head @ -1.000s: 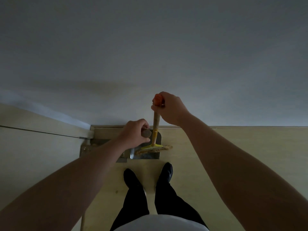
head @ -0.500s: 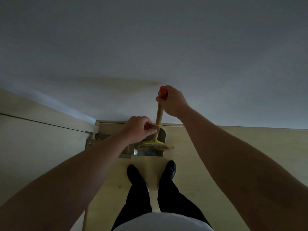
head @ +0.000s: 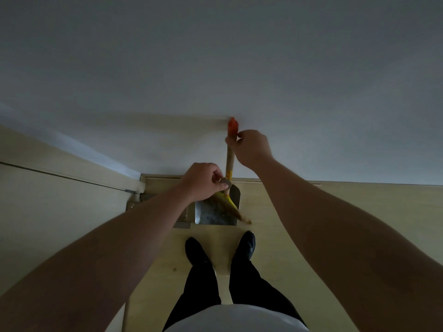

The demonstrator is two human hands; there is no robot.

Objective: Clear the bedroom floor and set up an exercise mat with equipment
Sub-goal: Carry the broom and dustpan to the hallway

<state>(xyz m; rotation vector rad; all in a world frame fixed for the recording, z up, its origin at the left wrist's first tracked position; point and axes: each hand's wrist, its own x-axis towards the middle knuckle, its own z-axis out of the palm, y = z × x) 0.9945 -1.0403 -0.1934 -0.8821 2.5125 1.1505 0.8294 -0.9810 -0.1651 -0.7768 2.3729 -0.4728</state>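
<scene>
I look straight down along a grey wall. A broom (head: pixel 229 164) with a wooden shaft, orange top and yellow-bound straw head stands near the wall. My right hand (head: pixel 251 147) pinches the shaft just under the orange tip. A metal dustpan (head: pixel 215 213) stands on the pale wood floor in front of my feet, with the straw head lying across its tray. My left hand (head: pixel 203 180) grips the round end of the dustpan's handle, right beside the broom's shaft.
The wall (head: pixel 215 68) fills the upper half of the view. A pale door or panel (head: pixel 36 212) runs along the left, with metal fittings (head: pixel 134 202) at its foot. My black shoes (head: pixel 244 245) stand just behind the dustpan on the wooden floor (head: pixel 359 212).
My right hand slid down the shaft, so the orange tip now shows above it, near the wall. The straw head swung from lying crosswise to angling across the dustpan.
</scene>
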